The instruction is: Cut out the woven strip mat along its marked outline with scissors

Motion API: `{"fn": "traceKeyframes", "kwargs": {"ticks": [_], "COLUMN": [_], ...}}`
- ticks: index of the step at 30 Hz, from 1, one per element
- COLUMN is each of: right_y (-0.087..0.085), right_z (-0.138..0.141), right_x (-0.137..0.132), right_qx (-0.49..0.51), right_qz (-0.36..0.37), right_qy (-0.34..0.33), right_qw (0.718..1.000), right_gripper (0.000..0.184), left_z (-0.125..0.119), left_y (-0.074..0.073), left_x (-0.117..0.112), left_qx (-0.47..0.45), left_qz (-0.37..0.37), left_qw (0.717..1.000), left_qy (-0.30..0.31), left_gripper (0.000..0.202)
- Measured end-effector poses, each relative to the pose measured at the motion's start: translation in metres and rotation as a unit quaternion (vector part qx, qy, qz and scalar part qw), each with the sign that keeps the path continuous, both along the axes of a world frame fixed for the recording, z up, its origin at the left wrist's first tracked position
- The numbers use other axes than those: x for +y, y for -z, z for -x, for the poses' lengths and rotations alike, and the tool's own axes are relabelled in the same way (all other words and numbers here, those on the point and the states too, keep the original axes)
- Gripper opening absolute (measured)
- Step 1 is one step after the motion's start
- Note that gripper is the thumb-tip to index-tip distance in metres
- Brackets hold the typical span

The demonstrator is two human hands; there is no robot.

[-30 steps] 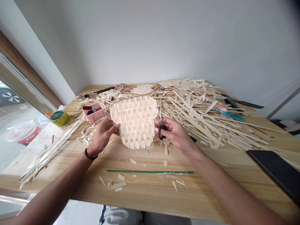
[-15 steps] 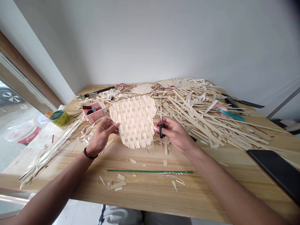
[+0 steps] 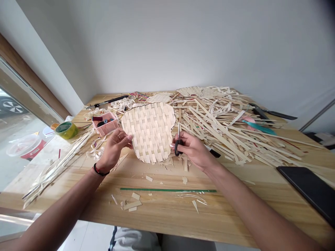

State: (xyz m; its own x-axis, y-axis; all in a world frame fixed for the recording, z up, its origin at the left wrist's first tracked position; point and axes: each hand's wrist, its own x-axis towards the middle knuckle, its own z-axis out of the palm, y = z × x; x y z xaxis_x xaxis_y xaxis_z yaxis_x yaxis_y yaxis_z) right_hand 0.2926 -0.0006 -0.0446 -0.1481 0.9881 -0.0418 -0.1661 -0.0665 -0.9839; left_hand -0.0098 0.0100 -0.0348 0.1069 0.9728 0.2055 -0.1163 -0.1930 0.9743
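Note:
A rounded panel of woven pale strips (image 3: 149, 132) with a dark outline is held up above the table. My left hand (image 3: 115, 148) pinches its left edge between thumb and fingers. On the other side, my right hand (image 3: 192, 150) is closed around a pair of scissors (image 3: 178, 144), whose black handles sit in the fingers and whose blades point up. The right fingertips also touch or lie close against the panel's right edge. Below the panel, a thin green strip (image 3: 167, 190) and small cut scraps (image 3: 132, 205) lie on the wooden table (image 3: 162, 219).
A pink basket (image 3: 106, 127) with spools stands left of the panel, near yellow-green tape rolls (image 3: 66, 130). Loose pale strips (image 3: 222, 129) pile up at the right and back, with a black-handled knife (image 3: 278, 114). A dark phone-like slab (image 3: 306, 190) lies at the right edge.
The woven panel is slightly higher and tilted a little differently. My right hand and the scissors have shifted slightly left and down; both hands keep their holds.

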Motion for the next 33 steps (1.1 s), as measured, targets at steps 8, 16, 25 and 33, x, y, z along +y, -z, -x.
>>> {"fn": "traceKeyframes", "kwargs": {"ticks": [8, 16, 25, 33], "right_y": [-0.0001, -0.0007, -0.0010, -0.0003], "right_z": [-0.0024, -0.0036, -0.0018, -0.0024], "right_x": [0.0011, 0.0010, -0.0010, -0.0014], "right_qx": [0.050, 0.059, 0.085, 0.075], "right_qz": [-0.010, -0.030, -0.018, -0.032], "right_qy": [0.037, 0.048, 0.041, 0.029], "right_qw": [0.998, 0.997, 0.995, 0.996], "right_gripper": [0.060, 0.055, 0.053, 0.051], "left_z": [-0.0011, -0.0030, -0.0047, -0.0039], "left_y": [-0.0051, -0.0068, -0.0045, -0.0026], "left_x": [-0.0030, -0.0050, -0.0057, -0.0052], "left_qx": [0.022, 0.125, 0.140, 0.154], "left_qz": [0.053, 0.066, 0.067, 0.046], "left_qw": [0.997, 0.979, 0.970, 0.971], "left_qy": [0.044, 0.148, 0.188, 0.179], "left_gripper": [0.032, 0.023, 0.023, 0.023]}}
